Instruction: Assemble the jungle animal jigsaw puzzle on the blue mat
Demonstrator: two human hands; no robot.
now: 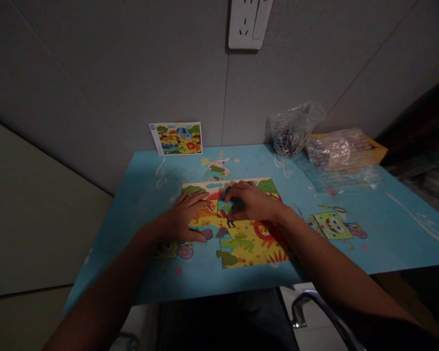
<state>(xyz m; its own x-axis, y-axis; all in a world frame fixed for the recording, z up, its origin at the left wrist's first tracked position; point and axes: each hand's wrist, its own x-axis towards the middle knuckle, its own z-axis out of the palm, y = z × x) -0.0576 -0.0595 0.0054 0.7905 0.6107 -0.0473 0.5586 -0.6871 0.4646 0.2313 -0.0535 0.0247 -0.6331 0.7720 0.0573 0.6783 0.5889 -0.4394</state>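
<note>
A partly assembled jigsaw puzzle (pixel 256 246) with animals on a yellow ground lies flat on the table; its lower left part is bare of pieces. My left hand (pixel 185 217) rests palm down over the puzzle's left side, fingers spread, beside a printed leopard. Over the upper middle, my right hand (pixel 250 200) curls its fingers and thumb round a dark blue puzzle piece (pixel 235 202), mostly hidden beneath them. A picture card (pixel 179 138) with the same animal scene leans on the wall behind.
The blue table (pixel 139 195) carries printed cartoon figures. At the back right stand a clear plastic bag (pixel 292 131) with small contents and a crumpled clear wrapper (pixel 340 153) over a yellow packet (pixel 378 151). A wall socket (pixel 245 29) sits above. Below the front edge shows a metal chair arm (pixel 300 309).
</note>
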